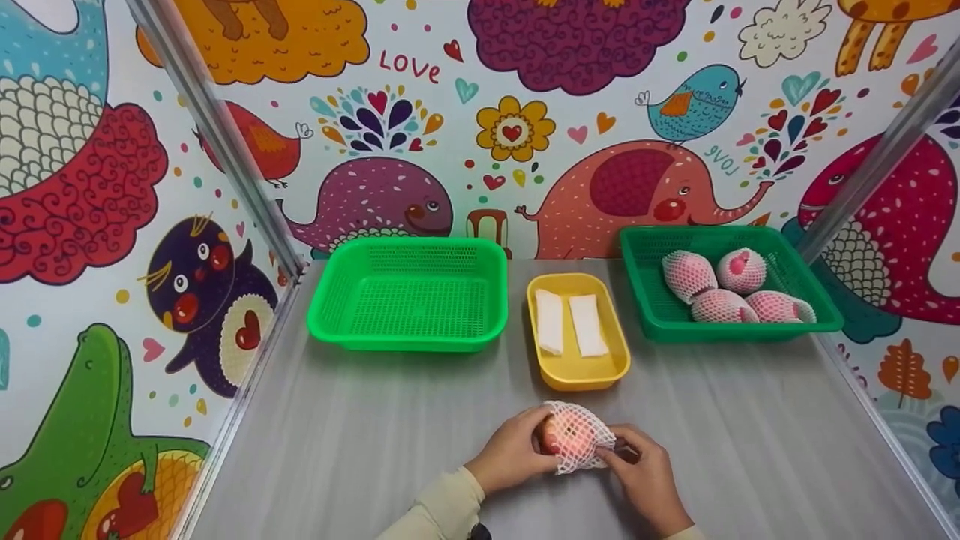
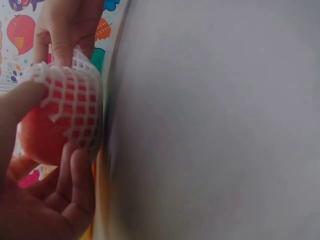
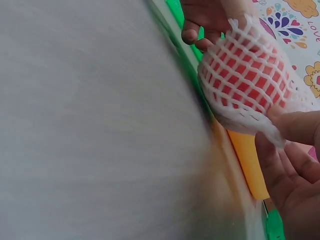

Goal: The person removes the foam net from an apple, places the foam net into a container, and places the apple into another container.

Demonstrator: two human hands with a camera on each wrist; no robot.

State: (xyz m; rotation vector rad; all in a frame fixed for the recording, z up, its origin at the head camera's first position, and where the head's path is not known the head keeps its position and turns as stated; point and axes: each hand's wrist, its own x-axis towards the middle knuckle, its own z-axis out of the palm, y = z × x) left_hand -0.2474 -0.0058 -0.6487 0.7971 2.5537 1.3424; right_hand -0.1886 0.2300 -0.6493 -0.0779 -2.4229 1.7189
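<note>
Head view shows an apple (image 1: 553, 437) partly inside a white foam net (image 1: 589, 442), near the middle of the tabletop's (image 1: 360, 420) near edge; whether it touches the surface I cannot tell. The left hand (image 1: 517, 452) holds the apple on its bare side, fingers curled round it. The right hand (image 1: 646, 469) pinches the net's loose rim between thumb and fingers, as the right wrist view makes plain. Beyond the hands, toward the middle of the far edge, stands a yellow tray (image 1: 579, 377) with two white strips (image 1: 550, 322) lying lengthwise, apart. By the far left corner sits a bright green basket (image 1: 409, 343); by the far right corner, a darker green basket (image 1: 739, 330) carries four pinkish fruits (image 1: 741, 270) in white nets, clustered together.
</note>
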